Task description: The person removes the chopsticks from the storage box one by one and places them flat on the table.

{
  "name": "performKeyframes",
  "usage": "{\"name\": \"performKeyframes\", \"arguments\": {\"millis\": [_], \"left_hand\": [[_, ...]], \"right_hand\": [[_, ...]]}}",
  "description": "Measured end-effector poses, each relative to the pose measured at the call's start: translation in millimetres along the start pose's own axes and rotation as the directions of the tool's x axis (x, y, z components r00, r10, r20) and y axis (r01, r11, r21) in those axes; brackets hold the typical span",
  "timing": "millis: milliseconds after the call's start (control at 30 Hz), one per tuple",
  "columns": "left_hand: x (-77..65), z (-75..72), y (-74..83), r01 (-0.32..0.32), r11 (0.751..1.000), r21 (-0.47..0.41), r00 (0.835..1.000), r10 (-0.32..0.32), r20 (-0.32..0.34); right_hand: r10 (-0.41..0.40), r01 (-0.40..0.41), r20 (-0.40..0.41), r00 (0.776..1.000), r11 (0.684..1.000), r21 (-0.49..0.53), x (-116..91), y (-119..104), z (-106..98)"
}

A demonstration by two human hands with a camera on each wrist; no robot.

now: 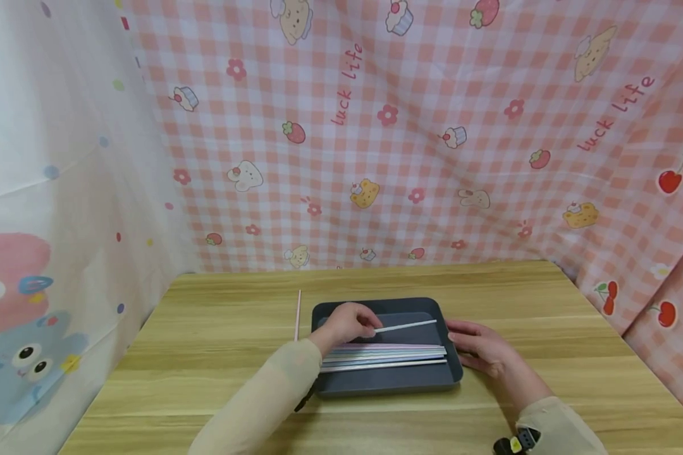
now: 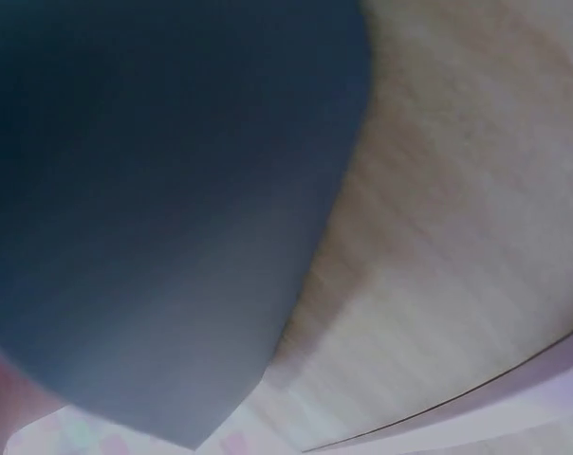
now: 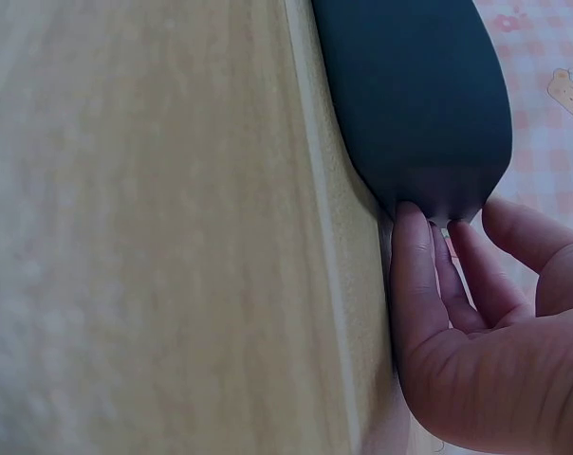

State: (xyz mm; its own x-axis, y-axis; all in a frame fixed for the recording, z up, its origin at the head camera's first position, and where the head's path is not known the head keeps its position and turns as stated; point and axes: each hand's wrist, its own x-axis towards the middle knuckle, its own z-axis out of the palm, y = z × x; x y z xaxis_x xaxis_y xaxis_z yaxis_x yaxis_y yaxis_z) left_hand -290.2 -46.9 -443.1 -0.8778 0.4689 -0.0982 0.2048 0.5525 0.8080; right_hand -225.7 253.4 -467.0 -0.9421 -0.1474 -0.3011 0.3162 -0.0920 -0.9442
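My left hand point(image 1: 347, 323) reaches over the dark grey tray point(image 1: 387, 383) and pinches one end of a thin white stick point(image 1: 410, 326), which points right across the tray's back part. In front of it several pale pink, blue and white sticks point(image 1: 393, 356) lie side by side in the tray, their left ends hidden by my forearm. At the tray's right end, my right hand point(image 1: 486, 347) has its fingertips against the outer wall, as the right wrist view shows too. The left wrist view is mostly filled by the tray's outer side point(image 2: 192, 218).
One pale pink stick point(image 1: 298, 316) lies on the wooden table point(image 1: 222, 354) left of the tray. A checked pink cloth point(image 1: 341, 158) hangs behind the table, and a white printed cloth point(image 1: 119, 221) hangs along the left.
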Motion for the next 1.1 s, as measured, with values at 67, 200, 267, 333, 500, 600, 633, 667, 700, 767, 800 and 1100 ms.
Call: {"name": "performKeyframes", "arguments": {"millis": [67,200,267,333,500,600,633,667,700,767,800,1100], "left_hand": [[-0.3,-2.2,1.7,0.001,1.000,-0.005,1.000,-0.001,-0.014],[-0.5,-6.9,3.9,-0.009,1.000,-0.009,0.999,0.009,-0.041],[-0.5,-9.3,4.7,-0.021,1.000,-0.010,0.998,0.020,-0.057],[-0.5,-11.7,5.3,-0.031,0.999,-0.021,0.997,0.029,-0.074],[-1.2,-16.6,7.0,-0.037,0.997,-0.072,0.993,0.028,-0.117],[-2.3,-18.8,7.8,-0.054,0.993,-0.101,0.990,0.040,-0.139],[-2.5,-19.5,8.0,-0.064,0.991,-0.113,0.988,0.047,-0.144],[-2.8,-20.1,8.1,-0.072,0.990,-0.122,0.987,0.053,-0.150],[-3.0,-20.8,8.4,-0.076,0.989,-0.129,0.986,0.055,-0.157],[-3.6,-22.1,8.9,-0.086,0.988,-0.132,0.983,0.063,-0.173],[-3.8,-22.7,9.2,-0.091,0.987,-0.130,0.981,0.066,-0.182],[-6.6,-27.3,10.7,-0.126,0.967,-0.220,0.967,0.070,-0.245]], "right_hand": [[-0.005,0.005,0.014,1.000,1.000,0.002,0.4,0.5,-1.7],[-0.028,0.027,0.067,0.997,0.999,0.024,1.2,1.6,-6.1],[-0.037,0.035,0.089,0.995,0.999,0.031,1.4,2.1,-7.7],[-0.036,0.034,0.084,0.996,0.999,0.034,1.3,2.2,-7.3],[-0.017,0.016,0.044,0.999,0.999,0.028,0.4,1.7,-2.8],[-0.017,0.015,0.051,0.999,1.000,0.027,-0.2,1.7,-1.7],[-0.018,0.017,0.053,0.998,0.999,0.027,-0.2,1.6,-1.6],[-0.019,0.018,0.057,0.998,1.000,0.025,0.0,1.6,-1.9],[-0.020,0.019,0.056,0.998,1.000,0.022,0.3,1.8,-2.2],[-0.020,0.019,0.053,0.998,1.000,0.017,1.3,2.3,-2.9],[-0.020,0.019,0.052,0.998,1.000,0.013,1.5,2.6,-3.2],[-0.018,0.018,0.050,0.999,1.000,0.004,0.1,1.6,-2.0]]}}
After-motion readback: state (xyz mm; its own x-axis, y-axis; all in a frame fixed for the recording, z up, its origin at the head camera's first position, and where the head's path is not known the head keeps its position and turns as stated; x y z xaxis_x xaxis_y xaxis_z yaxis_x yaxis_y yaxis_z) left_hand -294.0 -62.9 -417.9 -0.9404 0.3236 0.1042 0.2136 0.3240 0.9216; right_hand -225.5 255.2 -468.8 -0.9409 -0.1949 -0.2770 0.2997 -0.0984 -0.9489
